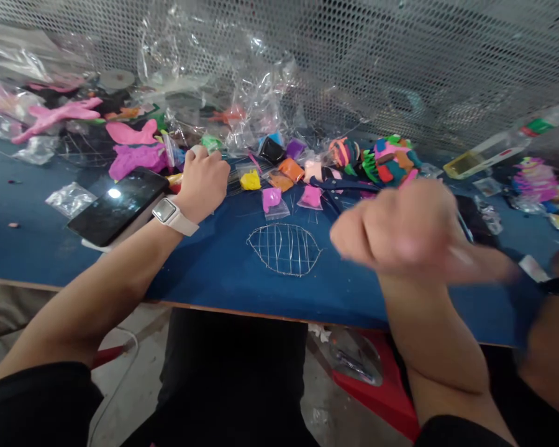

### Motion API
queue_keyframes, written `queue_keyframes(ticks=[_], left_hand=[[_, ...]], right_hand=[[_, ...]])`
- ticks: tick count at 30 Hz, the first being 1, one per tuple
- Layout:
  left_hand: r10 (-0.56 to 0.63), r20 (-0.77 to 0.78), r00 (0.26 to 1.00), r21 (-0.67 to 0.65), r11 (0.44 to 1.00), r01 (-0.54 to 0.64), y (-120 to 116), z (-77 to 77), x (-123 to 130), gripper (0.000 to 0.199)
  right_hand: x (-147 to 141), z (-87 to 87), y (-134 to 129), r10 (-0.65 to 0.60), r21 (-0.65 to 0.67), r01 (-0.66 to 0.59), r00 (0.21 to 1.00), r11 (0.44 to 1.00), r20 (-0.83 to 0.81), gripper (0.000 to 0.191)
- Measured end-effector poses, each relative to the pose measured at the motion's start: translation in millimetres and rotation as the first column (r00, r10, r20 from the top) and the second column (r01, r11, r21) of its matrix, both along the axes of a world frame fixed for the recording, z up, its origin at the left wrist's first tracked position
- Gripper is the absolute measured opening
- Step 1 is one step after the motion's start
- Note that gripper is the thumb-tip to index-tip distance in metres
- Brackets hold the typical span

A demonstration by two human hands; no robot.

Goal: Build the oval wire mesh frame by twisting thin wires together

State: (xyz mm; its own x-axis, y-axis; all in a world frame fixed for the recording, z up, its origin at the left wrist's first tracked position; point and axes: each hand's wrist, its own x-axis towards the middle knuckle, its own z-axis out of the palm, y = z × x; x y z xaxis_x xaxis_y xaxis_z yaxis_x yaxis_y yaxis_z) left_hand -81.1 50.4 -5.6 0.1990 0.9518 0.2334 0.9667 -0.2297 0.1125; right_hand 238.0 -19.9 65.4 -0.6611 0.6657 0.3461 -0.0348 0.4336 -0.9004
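A leaf-shaped wire frame [285,249] with crossing wires lies flat on the blue table between my hands. My left hand [204,183] rests at the table's back part with curled fingers, beside an orange-yellow piece and bags of coloured clay. Whatever its fingertips hold is hidden. To the right of the frame, my right hand [400,223] is raised above the table and smeared by motion, so its fingers cannot be read. Nearest the frame are two small bags of pink clay [312,197]. Yellow clay [250,180] lies in another bag, and dark-handled pliers [338,185] lie behind.
A black phone [121,205] lies left of my wrist. Purple clay [137,160] and crumpled clear bags [256,93] fill the back, before a perforated metal screen [354,62]. A multicoloured clay model [394,160] stands back right. Another person's arm [556,335] is at the right edge.
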Motion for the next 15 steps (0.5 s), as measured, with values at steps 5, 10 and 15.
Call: queue_keyframes(ticks=[5, 10, 15], left_hand=[[-0.012, -0.059, 0.998, -0.011, 1.0, 0.011, 5.0, -5.4, -1.3, 0.035], [0.007, -0.108, 0.994, 0.012, 1.0, -0.006, 10.0, -10.2, -3.8, 0.037], [0.011, -0.103, 0.995, 0.014, 1.0, -0.009, 7.3, -10.4, -0.9, 0.038]], right_hand=[[17.9, -40.2, 68.0, -0.765, 0.561, 0.541, 0.565, 0.626, 0.309, 0.022], [46.1, -74.2, 90.9, -0.802, 0.694, 0.401, 0.315, 0.597, 0.508, 0.056], [47.5, -81.6, 87.1, -0.758, 0.685, 0.327, 0.25, 0.651, 0.602, 0.066]])
